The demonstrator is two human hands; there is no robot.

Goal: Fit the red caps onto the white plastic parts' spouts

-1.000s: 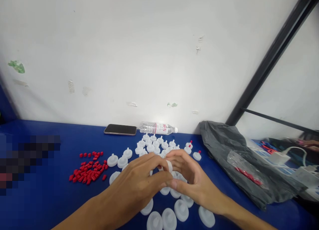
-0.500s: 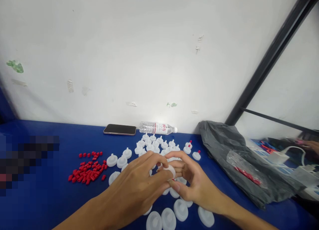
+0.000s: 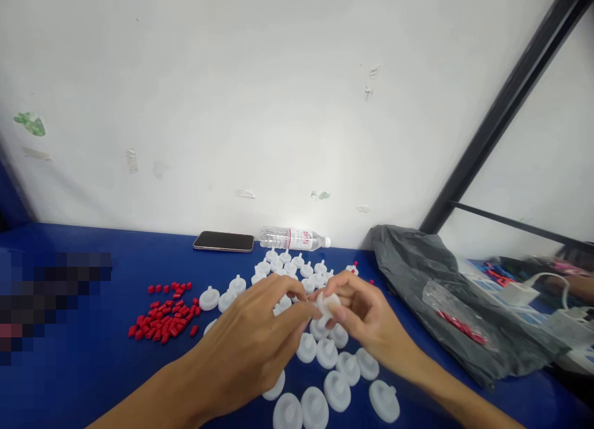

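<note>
Over the middle of the blue table, my right hand (image 3: 359, 308) pinches a white round plastic lid with a nozzle (image 3: 328, 305) between thumb and fingers. Just to its left, my left hand (image 3: 260, 330) is closed, its thumb and index finger brought together at the lid's edge. Whatever sits between those fingertips is hidden. Many similar white nozzle lids (image 3: 338, 390) lie around and beneath both hands, mostly with nozzles up. A loose pile of small red caps (image 3: 162, 320) is left of my left hand. Beyond my right hand, a few lids (image 3: 352, 268) carry red caps.
At the back by the white wall lie a phone (image 3: 223, 241) and a clear plastic bottle (image 3: 294, 238). A dark grey plastic bag (image 3: 417, 280) covers the right side, with a clear bag of red pieces (image 3: 459, 324) on it. A black metal post (image 3: 496, 119) rises behind.
Both hands have moved slightly apart. The white lid has turned and shifted a little right and up with my right hand; the red bit seen by the fingers is now out of sight.
</note>
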